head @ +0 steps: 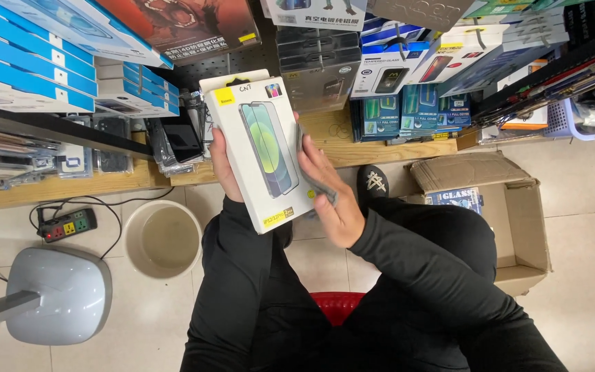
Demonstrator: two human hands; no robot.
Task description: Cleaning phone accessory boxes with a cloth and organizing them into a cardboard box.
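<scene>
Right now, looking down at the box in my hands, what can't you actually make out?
- Left hand, head view: mostly hidden behind the white box; only its edge shows.
- Grey cloth: partly covered by the right hand, so its full shape is unclear.
- Back of the white box: faces away from the camera.
- Cardboard carton: its contents are largely hidden by its flap and the knee.
- Red stool: covered by the legs.

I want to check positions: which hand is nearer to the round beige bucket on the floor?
Left. The left hand, behind the white box, is above the bucket; the right hand is beyond the box.
</scene>
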